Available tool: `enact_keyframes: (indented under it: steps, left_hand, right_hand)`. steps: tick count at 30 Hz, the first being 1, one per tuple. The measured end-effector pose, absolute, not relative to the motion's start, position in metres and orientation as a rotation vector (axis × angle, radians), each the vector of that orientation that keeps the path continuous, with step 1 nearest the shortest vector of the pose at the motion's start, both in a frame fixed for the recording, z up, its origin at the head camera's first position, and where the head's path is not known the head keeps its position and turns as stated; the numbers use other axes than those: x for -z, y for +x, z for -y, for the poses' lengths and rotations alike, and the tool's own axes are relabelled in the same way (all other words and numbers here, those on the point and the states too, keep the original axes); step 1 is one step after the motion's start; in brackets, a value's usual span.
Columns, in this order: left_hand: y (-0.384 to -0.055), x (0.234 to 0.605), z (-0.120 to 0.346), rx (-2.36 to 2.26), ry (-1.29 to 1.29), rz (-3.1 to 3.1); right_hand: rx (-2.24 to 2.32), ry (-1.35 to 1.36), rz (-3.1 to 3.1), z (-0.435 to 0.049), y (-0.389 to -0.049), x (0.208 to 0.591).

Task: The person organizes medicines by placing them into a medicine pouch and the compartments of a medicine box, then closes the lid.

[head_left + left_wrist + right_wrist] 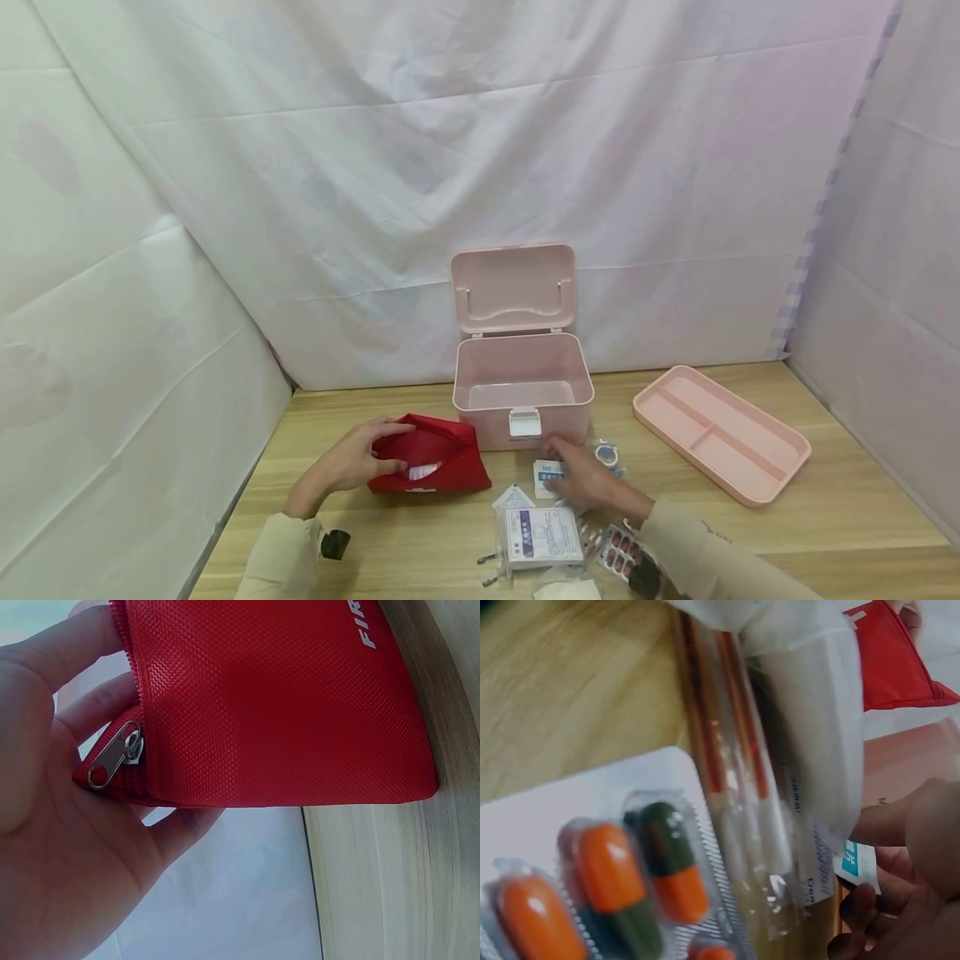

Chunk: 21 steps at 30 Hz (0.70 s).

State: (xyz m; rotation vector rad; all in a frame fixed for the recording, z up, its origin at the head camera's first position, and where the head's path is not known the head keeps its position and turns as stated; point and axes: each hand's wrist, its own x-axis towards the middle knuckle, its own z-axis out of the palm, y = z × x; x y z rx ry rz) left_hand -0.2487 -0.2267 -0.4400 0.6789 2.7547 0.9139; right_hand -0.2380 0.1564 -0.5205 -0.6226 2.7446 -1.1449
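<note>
My left hand [358, 454] grips the red zippered first-aid pouch [468, 471] by its left end. The pouch's mouth gapes, and a small white item [423, 472] shows inside. In the left wrist view, the zipper pull [114, 755] lies by the palm, and white letters mark the red fabric. My right hand [588, 479] is low over the table before the pink box, its fingers apart around a small blue-and-white packet [546, 477]. In the right wrist view, that packet [861, 864] shows between thumb and fingers; whether they pinch it is unclear.
The pink box [487, 425] stands with its lid up. A pink divided tray [716, 437] lies at the right. Nearer me are a white-and-purple packet [543, 535], cotton swabs [739, 735], a capsule blister pack [607, 892] and a bagged tape roll [607, 455].
</note>
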Motion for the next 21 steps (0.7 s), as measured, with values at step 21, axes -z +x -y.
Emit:
enact_keyframes:
  steps: [21]
  left_hand:
    - [-0.248,0.438,0.225,-0.908,0.668,-2.746]
  right_hand:
    - [1.443,-0.616,-2.469,-0.171,-0.243,0.492]
